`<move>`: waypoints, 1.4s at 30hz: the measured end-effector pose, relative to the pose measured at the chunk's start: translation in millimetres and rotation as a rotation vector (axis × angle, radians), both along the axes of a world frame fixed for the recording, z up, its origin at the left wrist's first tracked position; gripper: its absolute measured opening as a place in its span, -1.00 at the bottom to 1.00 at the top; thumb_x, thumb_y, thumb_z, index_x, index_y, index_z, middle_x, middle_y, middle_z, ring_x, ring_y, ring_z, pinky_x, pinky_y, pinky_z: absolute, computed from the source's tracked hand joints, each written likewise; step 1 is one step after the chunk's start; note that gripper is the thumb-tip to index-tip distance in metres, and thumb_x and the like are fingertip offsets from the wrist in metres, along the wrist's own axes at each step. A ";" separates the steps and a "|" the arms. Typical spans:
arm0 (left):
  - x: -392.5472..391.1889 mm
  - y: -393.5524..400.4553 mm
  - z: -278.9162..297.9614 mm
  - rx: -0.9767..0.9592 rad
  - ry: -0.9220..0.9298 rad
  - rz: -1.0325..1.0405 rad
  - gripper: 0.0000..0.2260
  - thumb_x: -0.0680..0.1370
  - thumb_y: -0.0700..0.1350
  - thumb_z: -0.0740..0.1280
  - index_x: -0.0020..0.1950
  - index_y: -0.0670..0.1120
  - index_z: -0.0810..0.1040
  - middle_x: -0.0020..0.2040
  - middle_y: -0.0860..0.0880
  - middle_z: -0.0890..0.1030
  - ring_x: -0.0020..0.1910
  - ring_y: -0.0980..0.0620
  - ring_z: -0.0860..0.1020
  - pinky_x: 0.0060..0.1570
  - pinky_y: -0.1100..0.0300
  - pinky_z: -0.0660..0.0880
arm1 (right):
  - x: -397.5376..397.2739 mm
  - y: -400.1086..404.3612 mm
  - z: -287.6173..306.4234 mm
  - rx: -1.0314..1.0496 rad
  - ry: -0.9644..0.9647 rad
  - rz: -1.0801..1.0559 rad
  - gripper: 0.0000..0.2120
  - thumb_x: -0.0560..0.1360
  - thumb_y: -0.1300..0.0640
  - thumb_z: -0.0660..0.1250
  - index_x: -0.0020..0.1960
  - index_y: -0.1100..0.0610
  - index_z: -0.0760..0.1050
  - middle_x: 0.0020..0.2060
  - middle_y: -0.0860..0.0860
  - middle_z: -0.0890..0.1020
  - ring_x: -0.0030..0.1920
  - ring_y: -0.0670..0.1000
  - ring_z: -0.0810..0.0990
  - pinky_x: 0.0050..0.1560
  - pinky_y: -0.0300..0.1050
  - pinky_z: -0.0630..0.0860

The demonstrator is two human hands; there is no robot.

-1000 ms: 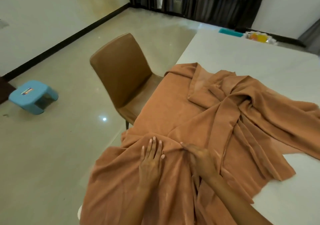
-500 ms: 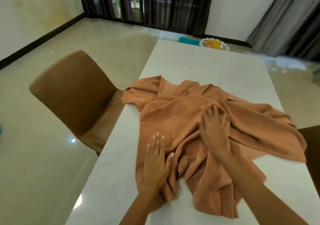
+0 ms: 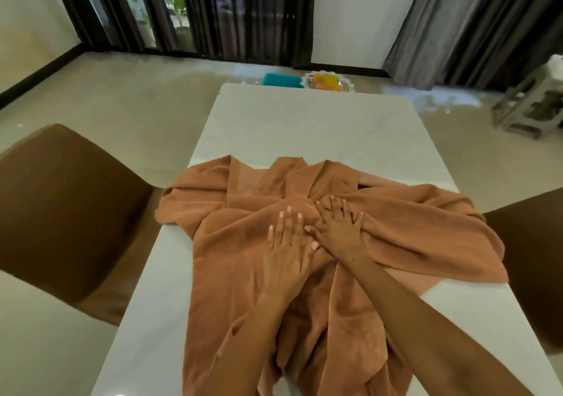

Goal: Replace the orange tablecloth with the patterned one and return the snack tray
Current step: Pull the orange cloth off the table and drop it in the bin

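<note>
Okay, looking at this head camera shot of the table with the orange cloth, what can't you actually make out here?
- Snack tray, head view: far past the table's end, too small to tell what it holds or what it rests on.
- Teal thing beside it: the table edge hides most of it.
- Patterned tablecloth: not in view.
- Orange tablecloth: near end cut by the bottom edge.
- Table surface under the left hand and right hand: cloth covers it.
</note>
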State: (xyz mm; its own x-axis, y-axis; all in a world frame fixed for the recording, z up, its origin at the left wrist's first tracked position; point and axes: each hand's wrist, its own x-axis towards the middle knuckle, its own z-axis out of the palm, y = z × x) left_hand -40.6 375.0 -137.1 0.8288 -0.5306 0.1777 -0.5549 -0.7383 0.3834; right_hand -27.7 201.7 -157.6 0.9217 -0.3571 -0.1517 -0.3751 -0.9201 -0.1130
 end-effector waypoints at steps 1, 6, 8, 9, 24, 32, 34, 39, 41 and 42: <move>0.0 -1.4 -3.2 0.022 0.002 -0.005 -0.39 0.58 0.23 -0.25 0.55 -0.04 -0.14 0.55 -0.05 -0.21 0.52 0.05 -0.27 0.48 0.10 -0.28 | -6.4 0.8 -1.8 0.004 -0.020 0.010 -0.29 0.46 -0.44 -0.04 0.52 -0.16 0.00 0.54 0.01 0.01 0.53 0.11 -0.07 0.39 0.37 -0.10; -7.6 5.9 -14.5 0.047 0.030 0.005 -0.36 0.57 0.28 -0.20 0.56 -0.03 -0.12 0.56 -0.04 -0.18 0.53 0.04 -0.24 0.48 0.11 -0.28 | -56.2 12.8 -3.5 0.037 -0.111 0.040 -0.29 0.44 -0.42 -0.02 0.49 -0.12 0.14 0.50 -0.02 0.18 0.49 0.07 0.11 0.43 0.25 0.01; -14.3 6.9 -15.8 0.040 0.037 0.002 -0.36 0.57 0.28 -0.20 0.56 -0.03 -0.09 0.56 -0.04 -0.15 0.53 0.03 -0.20 0.48 0.10 -0.25 | -83.1 24.6 -2.0 0.070 -0.157 0.045 -0.27 0.42 -0.42 -0.07 0.49 -0.09 0.18 0.48 -0.02 0.23 0.47 0.07 0.16 0.42 0.21 0.02; -18.2 5.7 -16.0 0.038 0.038 -0.010 -0.38 0.58 0.27 -0.19 0.56 -0.04 -0.07 0.56 -0.04 -0.13 0.54 0.03 -0.17 0.49 0.08 -0.22 | -96.9 30.4 -2.0 0.081 -0.159 0.054 -0.27 0.42 -0.41 -0.07 0.49 -0.09 0.17 0.48 -0.02 0.24 0.47 0.07 0.16 0.43 0.19 0.02; -60.7 -25.1 -0.3 -0.081 0.020 -0.152 -0.40 0.61 0.22 -0.12 0.56 -0.08 -0.01 0.57 -0.07 -0.08 0.54 0.02 -0.13 0.50 0.08 -0.21 | -142.1 -66.3 36.4 0.194 -0.472 -0.074 -0.30 0.55 -0.32 -0.13 0.52 0.12 0.12 0.52 0.02 0.12 0.52 0.02 0.07 0.45 0.20 0.13; -132.9 -6.2 10.9 -0.097 0.111 0.018 -0.44 0.63 0.15 -0.14 0.54 -0.13 0.05 0.56 -0.10 -0.01 0.54 -0.02 -0.04 0.51 0.05 -0.10 | -193.2 10.5 37.7 0.383 -0.580 0.033 -0.66 0.59 0.05 0.17 0.31 0.14 0.46 0.37 0.03 0.41 0.37 -0.06 0.36 0.37 0.00 0.34; -153.2 2.3 12.5 -0.103 0.120 0.051 -0.45 0.62 0.14 -0.10 0.54 -0.12 0.07 0.56 -0.09 0.00 0.54 0.00 -0.03 0.50 0.07 -0.08 | -213.8 24.4 40.0 0.365 -0.605 0.056 -0.72 0.59 0.12 0.20 0.26 0.15 0.51 0.32 0.04 0.48 0.33 -0.04 0.42 0.33 -0.04 0.38; -203.6 14.9 27.6 -0.166 0.147 0.105 -0.43 0.60 0.14 -0.04 0.51 -0.16 0.20 0.54 -0.11 0.08 0.53 -0.02 0.04 0.49 0.04 -0.02 | -262.4 40.9 49.3 0.396 -0.633 0.004 -0.74 0.61 0.11 0.19 0.20 0.17 0.54 0.21 0.03 0.57 0.21 -0.03 0.52 0.23 -0.10 0.47; -218.9 15.4 36.6 -0.177 0.125 0.129 -0.44 0.59 0.13 -0.03 0.49 -0.17 0.25 0.54 -0.13 0.13 0.53 -0.04 0.08 0.49 0.03 0.00 | -279.8 36.2 52.4 0.404 -0.665 0.037 -0.77 0.59 0.12 0.22 0.14 0.19 0.58 0.11 0.03 0.63 0.12 -0.03 0.57 0.15 -0.09 0.51; -225.6 14.1 41.1 -0.171 0.112 0.140 -0.44 0.59 0.12 -0.03 0.48 -0.18 0.26 0.53 -0.14 0.14 0.53 -0.04 0.08 0.48 0.04 0.01 | -288.7 31.4 54.1 0.407 -0.688 0.057 -0.79 0.58 0.13 0.24 0.10 0.19 0.59 0.05 0.03 0.65 0.07 -0.03 0.59 0.11 -0.09 0.53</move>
